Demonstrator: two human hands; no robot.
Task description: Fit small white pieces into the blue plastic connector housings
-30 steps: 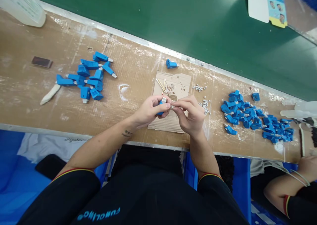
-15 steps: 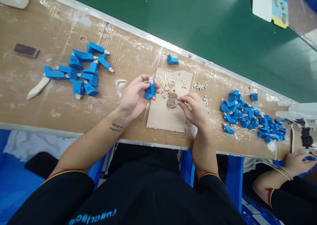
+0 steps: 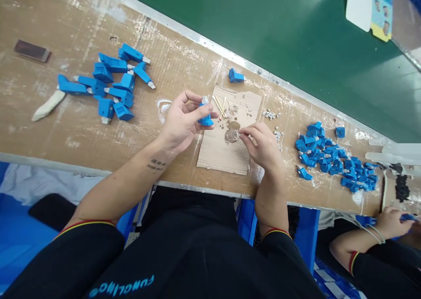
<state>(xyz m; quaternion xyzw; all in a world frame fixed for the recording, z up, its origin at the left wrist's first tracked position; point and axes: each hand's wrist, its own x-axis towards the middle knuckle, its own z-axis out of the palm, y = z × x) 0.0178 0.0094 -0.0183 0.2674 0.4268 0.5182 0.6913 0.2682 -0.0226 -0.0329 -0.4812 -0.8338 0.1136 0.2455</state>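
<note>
Head view, left hand: the blue piece (image 3: 206,121) is clamped between the thumb and fingers of the left hand (image 3: 180,121).
Blue piece: it is held clear of the cardboard (image 3: 220,156), pale tip (image 3: 205,99) pointing up above the grip, blue base showing below the thumb.
Right hand: the fingertips of the right hand (image 3: 261,143) are brought together at the edge of the clear cup (image 3: 233,135); whether anything is pinched cannot be told.
White bits: small white pieces (image 3: 271,114) are scattered beside the cardboard.
Step in hand: fine work at the cup is judged to be under way.
Next move: a light, steady pinch seems called for.
</note>
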